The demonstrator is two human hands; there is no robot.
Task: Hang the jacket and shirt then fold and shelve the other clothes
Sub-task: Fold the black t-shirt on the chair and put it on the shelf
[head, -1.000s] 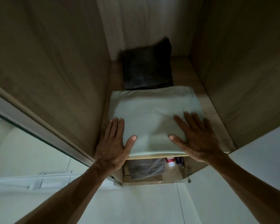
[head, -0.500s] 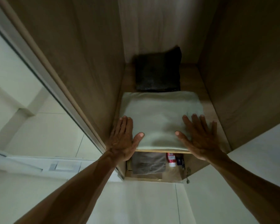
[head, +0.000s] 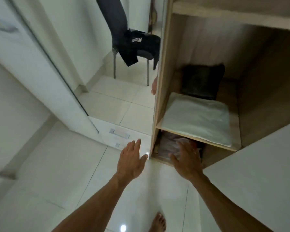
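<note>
A folded pale green cloth [head: 197, 118] lies at the front of a wooden wardrobe shelf [head: 196, 137], with a folded dark garment [head: 202, 81] behind it. Both my hands are off the cloth and hold nothing. My left hand [head: 132, 160] hangs flat with straight fingers in front of the wardrobe's left side panel. My right hand [head: 186, 160] is spread in front of the lower compartment. A black printed garment [head: 138, 46] drapes over the seat of a dark chair [head: 117, 30] at the upper left.
The lower compartment holds items wrapped in clear plastic [head: 172, 144]. A white wardrobe door [head: 258, 173] stands open at the right. A mirrored sliding door [head: 49, 56] runs along the left. Glossy white floor tiles [head: 65, 190] lie below, with my bare foot [head: 157, 222] on them.
Both hands have lifted off the pale green cloth and drawn back out of the wardrobe. The view has pulled back and swung left, bringing the chair and floor into sight.
</note>
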